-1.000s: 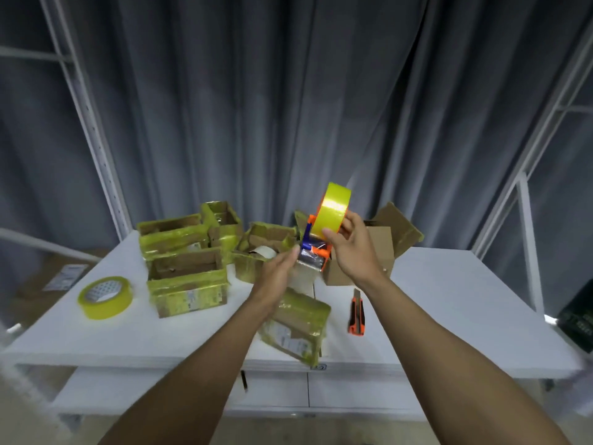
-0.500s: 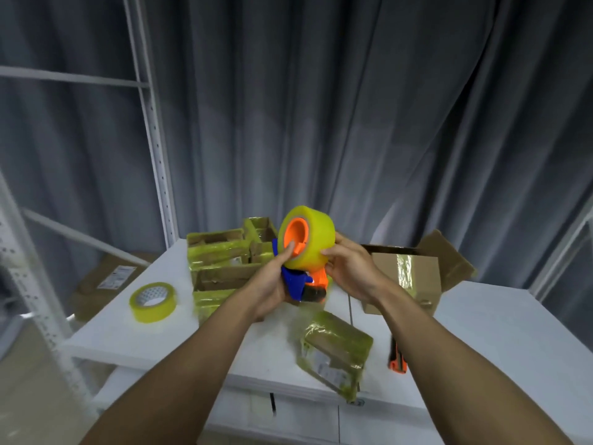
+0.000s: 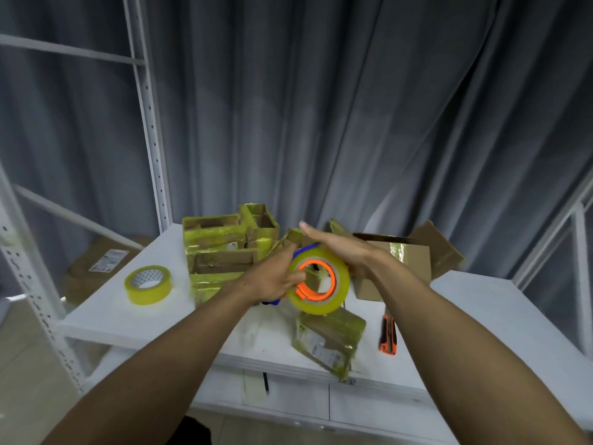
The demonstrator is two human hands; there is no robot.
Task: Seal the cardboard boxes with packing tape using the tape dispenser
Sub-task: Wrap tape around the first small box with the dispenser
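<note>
Left hand (image 3: 272,277) gripped the tape dispenser (image 3: 317,285); right hand (image 3: 340,248) lay flat, fingers straight, against its roll. Taped box (image 3: 327,338) lay at the table (image 3: 154,332) front edge.

A white table (image 3: 475,319) is seen; a spare roll of yellow tape (image 3: 148,285) is laid flat well left of the fingers (image 3: 296,276) of the left hand (image 3: 272,279); tape-wrapped cardboard boxes (image 3: 218,248) are grouped just left of them; an open cardboard box (image 3: 398,271) is set right of the fingers (image 3: 313,231) of the right hand (image 3: 340,248); a small taped box (image 3: 327,338) is placed below both, at the front edge, an orange utility knife (image 3: 388,332) to its right.
</note>
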